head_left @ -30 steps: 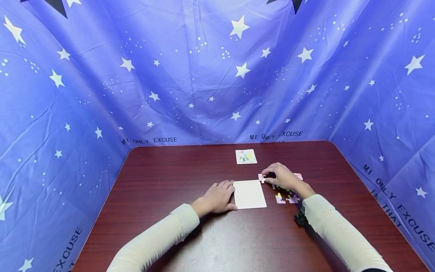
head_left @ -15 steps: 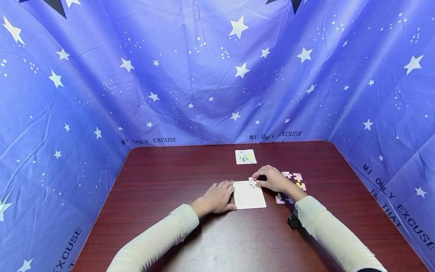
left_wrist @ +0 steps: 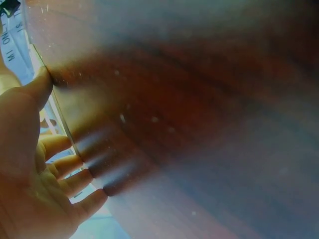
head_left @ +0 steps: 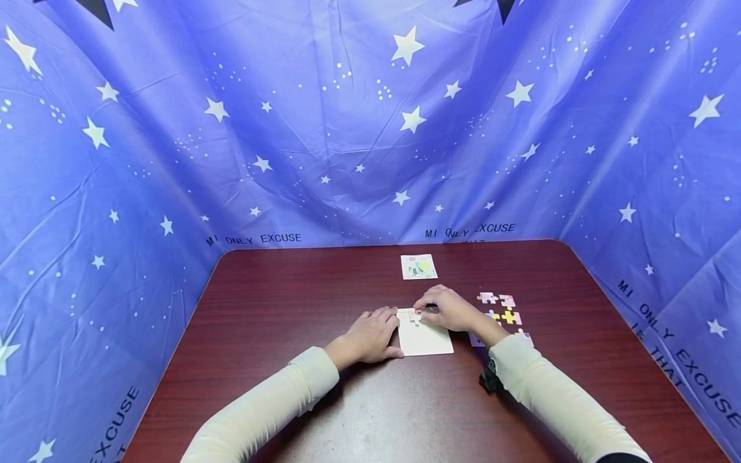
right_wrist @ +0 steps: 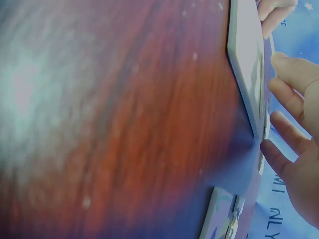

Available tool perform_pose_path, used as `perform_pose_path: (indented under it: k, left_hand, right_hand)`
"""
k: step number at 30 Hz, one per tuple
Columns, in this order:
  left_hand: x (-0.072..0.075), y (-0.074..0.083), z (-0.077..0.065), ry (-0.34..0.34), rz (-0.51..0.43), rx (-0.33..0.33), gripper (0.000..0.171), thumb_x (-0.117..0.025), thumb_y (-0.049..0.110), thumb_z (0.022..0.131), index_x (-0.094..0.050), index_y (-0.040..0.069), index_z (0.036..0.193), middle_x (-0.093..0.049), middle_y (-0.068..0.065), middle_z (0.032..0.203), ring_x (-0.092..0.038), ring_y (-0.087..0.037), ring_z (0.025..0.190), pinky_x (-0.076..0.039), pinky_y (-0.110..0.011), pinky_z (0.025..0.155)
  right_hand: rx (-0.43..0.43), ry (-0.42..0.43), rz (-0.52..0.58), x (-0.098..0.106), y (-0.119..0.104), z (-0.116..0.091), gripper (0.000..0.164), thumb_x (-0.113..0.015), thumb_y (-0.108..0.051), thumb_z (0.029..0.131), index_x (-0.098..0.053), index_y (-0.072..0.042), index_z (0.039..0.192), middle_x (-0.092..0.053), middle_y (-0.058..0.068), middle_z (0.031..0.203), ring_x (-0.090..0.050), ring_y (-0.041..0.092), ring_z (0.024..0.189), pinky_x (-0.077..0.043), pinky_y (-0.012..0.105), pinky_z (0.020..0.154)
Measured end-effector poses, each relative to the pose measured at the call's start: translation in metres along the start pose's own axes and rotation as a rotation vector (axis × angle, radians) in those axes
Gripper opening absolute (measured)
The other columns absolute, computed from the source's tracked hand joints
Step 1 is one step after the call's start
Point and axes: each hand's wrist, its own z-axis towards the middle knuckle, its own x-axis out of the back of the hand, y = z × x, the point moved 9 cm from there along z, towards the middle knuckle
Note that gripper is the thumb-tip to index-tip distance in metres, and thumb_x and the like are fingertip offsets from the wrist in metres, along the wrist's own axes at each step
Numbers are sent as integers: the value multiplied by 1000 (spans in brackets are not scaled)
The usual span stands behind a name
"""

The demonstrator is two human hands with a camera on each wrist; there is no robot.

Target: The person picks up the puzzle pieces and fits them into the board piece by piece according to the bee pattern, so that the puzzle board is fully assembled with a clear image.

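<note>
A square white puzzle board [head_left: 427, 341] lies flat on the table. Against its left edge rests my left hand [head_left: 372, 335], thumb and fingers spread; the left wrist view shows that hand [left_wrist: 37, 169] with fingertips down at the tabletop. Over the upper part of the board, my right hand [head_left: 451, 311] pinches a pale puzzle piece [head_left: 415, 316] between thumb and fingers. In the right wrist view the right hand [right_wrist: 301, 119] is beside the board's thick edge [right_wrist: 244, 69], and the pinched piece cannot be made out there.
Several loose puzzle pieces [head_left: 509, 317] lie right of the board, partly hidden by my right forearm. Behind the board is a small printed picture card [head_left: 419, 267]. A starry blue curtain [head_left: 347, 128] surrounds the dark red table [head_left: 289, 289].
My right hand has carried the puzzle piece left, from beside the board's upper right corner to over its upper left part. The left hand has stayed in place.
</note>
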Motion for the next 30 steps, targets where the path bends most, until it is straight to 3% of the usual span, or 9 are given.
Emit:
perform_pose_path:
  k: [12, 20, 30]
  left_hand:
    - [1, 1, 0, 1, 6, -2, 70, -58, 69, 91, -53, 15, 136, -46, -9, 157, -44, -25, 146, -45, -46, 113]
    - [-1, 0, 1, -10, -1, 8, 72, -58, 69, 91, -52, 15, 138, -45, -9, 158, -44, -26, 146, -44, -46, 113]
    - [-1, 0, 1, -18, 5, 8, 72, -57, 69, 91, -51, 15, 139, -45, -9, 158, -43, -25, 147, -44, -46, 113]
  right_hand:
    - [51, -9, -20, -3, -16, 6, 21, -78, -20, 87, -78, -17, 108, -76, 0, 103, -66, 25, 105, -49, 47, 99]
    - [35, -53, -62, -12, -17, 9, 20, -77, -24, 89, -79, -20, 108, -74, -1, 105, -63, 24, 108, -48, 47, 102]
    - [80, -39, -97, -11, -24, 12, 20, -77, -22, 88, -80, -19, 108, -73, 2, 104, -64, 26, 107, -50, 46, 99]
